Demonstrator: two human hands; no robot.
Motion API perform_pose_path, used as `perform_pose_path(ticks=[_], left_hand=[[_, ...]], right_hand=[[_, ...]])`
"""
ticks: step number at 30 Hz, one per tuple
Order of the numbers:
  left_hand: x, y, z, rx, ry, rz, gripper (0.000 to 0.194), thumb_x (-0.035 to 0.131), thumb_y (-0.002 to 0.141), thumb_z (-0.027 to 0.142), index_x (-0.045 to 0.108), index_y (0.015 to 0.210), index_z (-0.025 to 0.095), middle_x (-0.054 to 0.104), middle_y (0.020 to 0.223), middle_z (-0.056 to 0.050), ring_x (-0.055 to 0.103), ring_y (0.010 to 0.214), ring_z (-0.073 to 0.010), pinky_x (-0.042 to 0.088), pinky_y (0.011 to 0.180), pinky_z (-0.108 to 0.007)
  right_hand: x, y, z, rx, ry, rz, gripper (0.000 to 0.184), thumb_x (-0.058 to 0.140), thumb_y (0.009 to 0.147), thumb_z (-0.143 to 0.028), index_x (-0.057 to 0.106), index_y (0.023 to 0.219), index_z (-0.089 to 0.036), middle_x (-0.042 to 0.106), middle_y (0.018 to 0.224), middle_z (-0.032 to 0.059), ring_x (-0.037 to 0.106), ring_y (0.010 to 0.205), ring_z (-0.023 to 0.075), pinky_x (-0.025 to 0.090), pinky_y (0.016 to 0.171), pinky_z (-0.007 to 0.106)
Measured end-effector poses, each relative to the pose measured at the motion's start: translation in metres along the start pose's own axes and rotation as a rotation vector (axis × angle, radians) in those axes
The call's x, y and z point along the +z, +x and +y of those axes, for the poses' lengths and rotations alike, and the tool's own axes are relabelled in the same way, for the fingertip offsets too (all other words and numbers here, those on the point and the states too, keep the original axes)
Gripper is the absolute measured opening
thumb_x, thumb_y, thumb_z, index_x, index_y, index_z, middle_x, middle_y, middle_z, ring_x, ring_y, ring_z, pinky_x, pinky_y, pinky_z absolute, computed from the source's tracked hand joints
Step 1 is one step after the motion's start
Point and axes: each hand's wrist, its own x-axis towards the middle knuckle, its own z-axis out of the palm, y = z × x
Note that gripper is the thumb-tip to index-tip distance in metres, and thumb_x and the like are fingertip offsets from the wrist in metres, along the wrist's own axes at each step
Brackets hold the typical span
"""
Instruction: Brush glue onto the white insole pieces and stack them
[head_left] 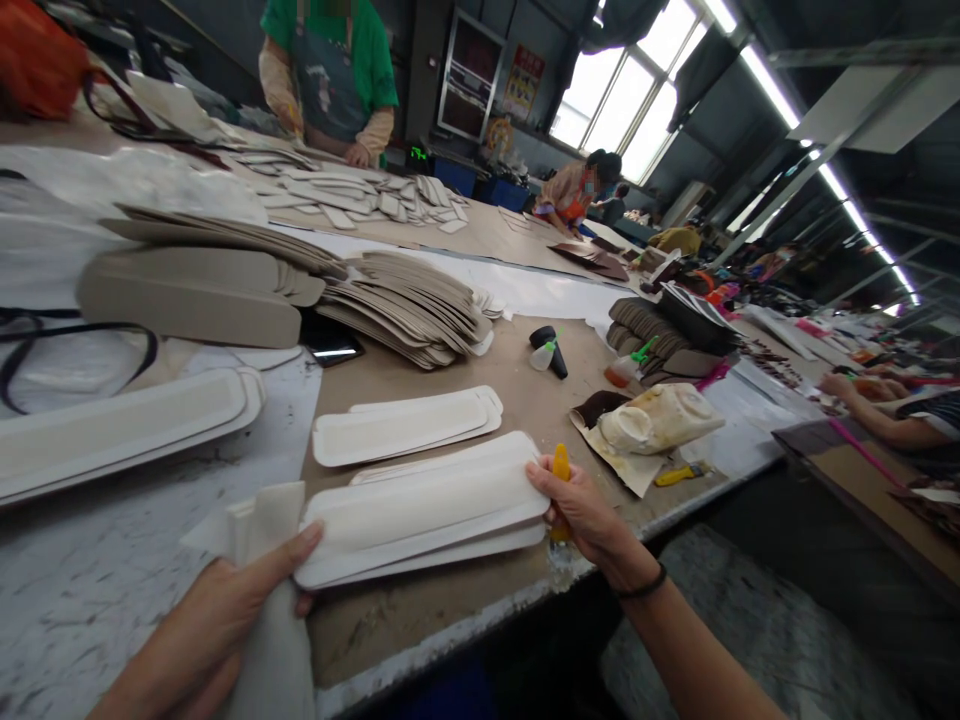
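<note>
A long white panel (420, 500) with rounded corners lies on top of similar panels near the table's front edge. My left hand (240, 590) is closed on its left end, thumb on top. Folded white sheet material (274, 640) hangs from that same hand. At the other end, my right hand (581, 505) pinches the panel's edge between thumb and fingers. It also holds a yellow-handled brush (560, 462), handle up and bristles down by the table edge. Just behind lie more white panels (405, 425) in a low, offset pile.
Stacks of grey-beige pieces (409, 305) stand behind, beside a phone (334, 345). On the right are a glue-stained container (660, 418), another yellow brush (681, 474), and small bottles (544, 352). White panels (135, 425) lie at left. A co-worker (326, 90) stands across the table.
</note>
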Motion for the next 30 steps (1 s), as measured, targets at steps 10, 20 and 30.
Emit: perform_pose_path(ticks=[10,20,30], left_hand=[[0.007,-0.01,0.009,0.11,-0.086,-0.131,0.047,0.068,0.074,0.065,0.061,0.062,0.02,0.06,0.055,0.002,0.05,0.054,-0.0131,0.043,0.054,-0.021],[0.002,-0.006,0.005,0.134,-0.083,-0.176,0.038,0.072,0.075,0.051,0.057,0.06,0.02,0.056,0.056,0.004,0.046,0.056,-0.0124,0.039,0.054,-0.022],[-0.005,0.0,0.011,0.086,-0.072,0.062,0.052,0.08,0.053,0.066,0.059,0.05,0.019,0.054,0.048,0.002,0.047,0.048,-0.0131,0.04,0.049,-0.025]], right_hand=[[-0.004,0.01,-0.016,-0.023,-0.02,0.071,0.062,0.086,0.048,-0.066,0.051,0.063,-0.017,0.043,0.049,-0.0095,0.035,0.038,0.0013,0.023,0.037,0.014],[-0.001,0.026,-0.037,-0.034,-0.008,0.063,0.062,0.088,0.045,-0.063,0.052,0.067,-0.018,0.042,0.049,-0.0105,0.034,0.038,0.0008,0.022,0.036,0.013],[0.02,0.045,-0.066,-0.071,-0.05,0.006,0.06,0.086,0.047,-0.063,0.052,0.068,-0.018,0.041,0.049,-0.0106,0.034,0.038,0.0028,0.02,0.037,0.016]])
